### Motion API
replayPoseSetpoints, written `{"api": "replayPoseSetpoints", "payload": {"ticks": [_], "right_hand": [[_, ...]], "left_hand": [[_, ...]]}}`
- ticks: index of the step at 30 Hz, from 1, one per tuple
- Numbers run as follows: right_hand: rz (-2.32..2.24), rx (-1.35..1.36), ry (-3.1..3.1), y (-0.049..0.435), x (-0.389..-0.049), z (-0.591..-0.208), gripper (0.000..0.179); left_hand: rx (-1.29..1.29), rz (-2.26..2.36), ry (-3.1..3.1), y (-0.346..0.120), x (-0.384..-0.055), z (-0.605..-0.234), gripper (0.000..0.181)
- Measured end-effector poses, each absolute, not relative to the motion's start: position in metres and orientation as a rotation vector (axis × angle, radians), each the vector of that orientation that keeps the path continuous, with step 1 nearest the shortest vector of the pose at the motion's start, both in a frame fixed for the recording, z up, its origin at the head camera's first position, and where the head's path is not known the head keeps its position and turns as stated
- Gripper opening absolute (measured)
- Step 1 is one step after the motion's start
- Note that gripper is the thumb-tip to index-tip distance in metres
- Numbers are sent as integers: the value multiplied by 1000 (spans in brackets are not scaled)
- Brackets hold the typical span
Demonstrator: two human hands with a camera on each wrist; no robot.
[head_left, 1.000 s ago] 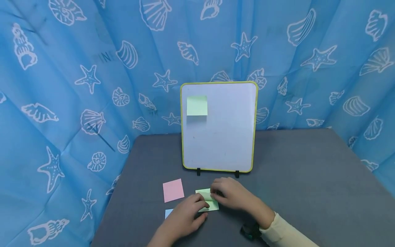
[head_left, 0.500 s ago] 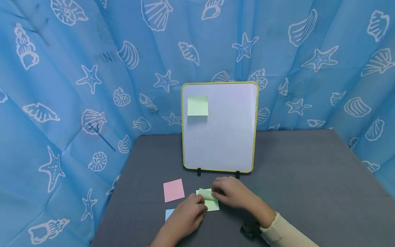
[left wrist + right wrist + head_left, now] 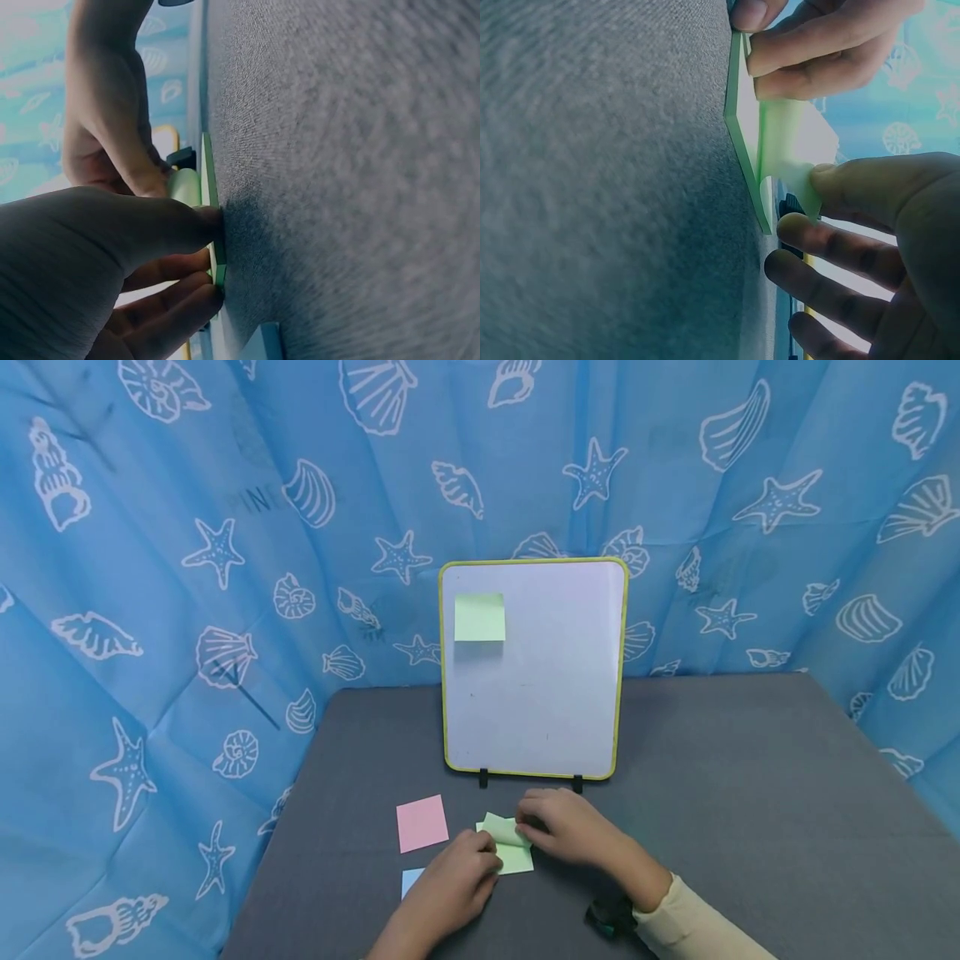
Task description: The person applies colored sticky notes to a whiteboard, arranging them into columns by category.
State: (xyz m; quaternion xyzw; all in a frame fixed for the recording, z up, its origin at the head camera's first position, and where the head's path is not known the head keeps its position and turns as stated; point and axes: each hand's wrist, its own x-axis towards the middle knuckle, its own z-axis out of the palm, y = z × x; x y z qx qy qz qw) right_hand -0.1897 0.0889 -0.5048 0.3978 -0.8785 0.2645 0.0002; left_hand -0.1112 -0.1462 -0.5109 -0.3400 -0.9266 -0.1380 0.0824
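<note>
A pad of pale green sticky notes (image 3: 516, 862) lies on the grey table in front of the whiteboard. My left hand (image 3: 453, 881) holds the pad at its left side, with the thumb on the near edge and the fingers on the top. Between the thumb and a finger of my right hand (image 3: 570, 828) is the right edge of the top sticky note (image 3: 784, 142). That sheet curls up off the pad, its lower part still against it. In the left wrist view, the thumb (image 3: 187, 223) of my left hand touches the pad's edge.
A whiteboard (image 3: 536, 693) with a yellow rim stands behind the hands on small black feet. One green sticky note (image 3: 480, 617) is on its upper left. A pink square (image 3: 422, 823) and a partly hidden blue one (image 3: 410, 880) lie left. A shell-patterned curtain (image 3: 300, 568) hangs behind.
The top green sheet has lifted further off the pad, its far edge now standing higher. My left fingers have drawn in closer on the pad; the right hand has barely shifted.
</note>
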Motion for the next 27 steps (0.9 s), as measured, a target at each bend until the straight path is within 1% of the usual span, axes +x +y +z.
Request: {"api": "replayPoseSetpoints", "payload": {"ticks": [10, 18, 23, 27], "right_hand": [[847, 1188, -2770, 91, -192, -505, 5], [789, 1101, -2763, 93, -194, -507, 6], [777, 1054, -2714, 95, -196, -508, 8], [775, 1016, -2691, 97, -199, -509, 9]], "left_hand": [[-979, -444, -2808, -143, -111, -509, 8], [-932, -444, -2817, -138, -112, -509, 16], [-958, -402, -2765, -137, -113, -507, 21], [-969, -387, -2789, -136, -114, -506, 21]]}}
